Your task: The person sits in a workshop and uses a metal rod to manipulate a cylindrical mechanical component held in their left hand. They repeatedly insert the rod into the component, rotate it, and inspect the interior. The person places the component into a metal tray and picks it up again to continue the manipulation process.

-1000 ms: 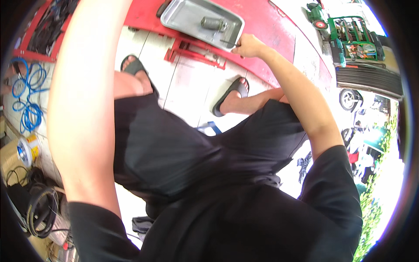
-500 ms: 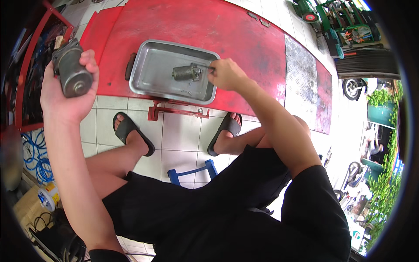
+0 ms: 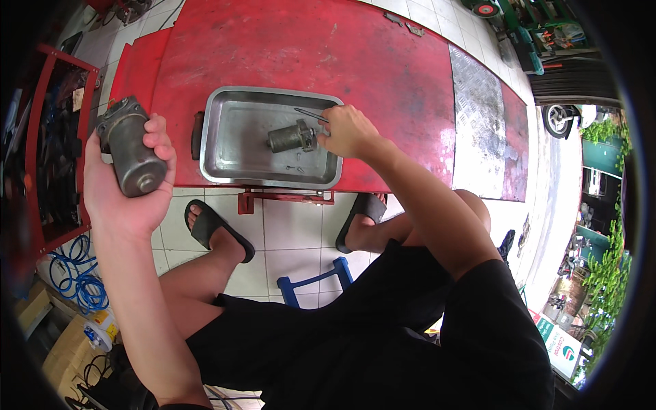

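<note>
My left hand (image 3: 133,184) is wrapped round a dark grey cylindrical electric motor (image 3: 139,156), apparently a starter motor, held up left of the tray with its rounded end toward me. A shallow metal tray (image 3: 213,174) lies on the red surface. In it rests a second, smaller motor (image 3: 285,139) on its side, with a few tiny screws (image 3: 294,168) near it. Over the tray's right rim, my right hand (image 3: 348,131) is closed on a slim metal tool (image 3: 309,114) pointing left above the smaller motor. Its exact kind is unclear.
The red lift table (image 3: 307,41) has a metal tread plate (image 3: 478,102) on its right. A brown handle-like piece (image 3: 197,135) lies against the tray's left side. A red tool rack (image 3: 44,157) stands at left, above a coiled blue hose (image 3: 78,277). A blue stool frame (image 3: 314,281) is between my legs.
The view has shifted, so the tray sits lower. The slim tool now shows clearly, sticking out leftward from my right hand. My left hand still holds the motor.
</note>
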### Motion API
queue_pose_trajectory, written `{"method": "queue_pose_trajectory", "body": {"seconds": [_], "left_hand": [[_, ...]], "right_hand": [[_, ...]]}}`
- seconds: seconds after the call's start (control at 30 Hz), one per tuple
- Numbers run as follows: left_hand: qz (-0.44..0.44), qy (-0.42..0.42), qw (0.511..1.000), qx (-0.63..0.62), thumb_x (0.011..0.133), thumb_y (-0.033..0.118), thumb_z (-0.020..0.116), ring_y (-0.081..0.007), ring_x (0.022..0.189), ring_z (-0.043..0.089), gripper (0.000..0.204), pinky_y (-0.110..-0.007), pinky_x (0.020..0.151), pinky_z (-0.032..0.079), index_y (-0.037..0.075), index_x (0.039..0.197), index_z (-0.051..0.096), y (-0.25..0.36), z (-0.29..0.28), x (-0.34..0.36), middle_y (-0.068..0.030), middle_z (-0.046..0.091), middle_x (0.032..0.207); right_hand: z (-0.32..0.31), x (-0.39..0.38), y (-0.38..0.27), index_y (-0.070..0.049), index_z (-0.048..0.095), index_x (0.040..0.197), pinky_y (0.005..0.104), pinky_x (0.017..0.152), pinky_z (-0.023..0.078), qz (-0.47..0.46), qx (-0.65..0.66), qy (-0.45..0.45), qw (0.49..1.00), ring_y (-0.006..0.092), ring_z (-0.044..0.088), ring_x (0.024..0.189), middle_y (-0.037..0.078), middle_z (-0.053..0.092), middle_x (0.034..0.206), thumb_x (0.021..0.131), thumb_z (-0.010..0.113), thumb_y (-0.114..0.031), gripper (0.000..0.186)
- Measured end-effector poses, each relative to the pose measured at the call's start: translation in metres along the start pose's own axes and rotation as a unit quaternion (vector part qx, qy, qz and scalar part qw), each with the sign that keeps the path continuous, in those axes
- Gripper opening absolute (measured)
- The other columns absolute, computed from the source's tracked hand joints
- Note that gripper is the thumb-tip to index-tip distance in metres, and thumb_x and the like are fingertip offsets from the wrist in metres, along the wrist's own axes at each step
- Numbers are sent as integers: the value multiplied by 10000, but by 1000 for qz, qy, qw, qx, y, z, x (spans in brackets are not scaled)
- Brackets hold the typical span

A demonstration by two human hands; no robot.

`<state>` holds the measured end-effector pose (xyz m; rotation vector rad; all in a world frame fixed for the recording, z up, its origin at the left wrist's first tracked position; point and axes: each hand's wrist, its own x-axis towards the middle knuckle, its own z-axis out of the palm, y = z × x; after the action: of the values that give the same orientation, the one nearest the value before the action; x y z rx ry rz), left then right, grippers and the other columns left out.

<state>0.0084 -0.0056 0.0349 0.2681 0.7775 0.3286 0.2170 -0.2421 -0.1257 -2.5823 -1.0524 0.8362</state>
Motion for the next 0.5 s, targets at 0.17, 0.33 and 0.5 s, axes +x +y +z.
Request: {"method": "queue_pose_trajectory", "body": {"seconds": [0.17, 0.33, 0.5], "left_hand": [[-16, -56, 998, 21, 990, 455, 394, -186, 716, 557, 554, -317, 647, 487, -39, 1230, 465, 4, -7, 0, -104, 553, 934], [-61, -84, 994, 41, 961, 541, 415, -203, 639, 531, 600, -336, 583, 457, 5, 1212, 518, -2, -1, 1, -100, 551, 869], [-46, -90, 992, 82, 962, 588, 376, -245, 577, 545, 606, -368, 565, 443, 29, 1107, 562, -8, 5, -3, -123, 578, 809]], "right_hand": [[-4, 4, -5, 19, 692, 927, 471, 758, 512, -32, 27, 1, 999, 431, 645, 841, 244, 677, 862, 813, 641, -197, 249], [-21, -1, -24, 22, 675, 923, 397, 648, 466, -44, 146, -36, 988, 270, 590, 659, 185, 630, 730, 898, 601, -169, 206], [-16, -2, -20, 60, 657, 888, 418, 638, 454, -67, 233, -41, 969, 296, 591, 637, 214, 617, 715, 910, 598, -137, 207]]}}
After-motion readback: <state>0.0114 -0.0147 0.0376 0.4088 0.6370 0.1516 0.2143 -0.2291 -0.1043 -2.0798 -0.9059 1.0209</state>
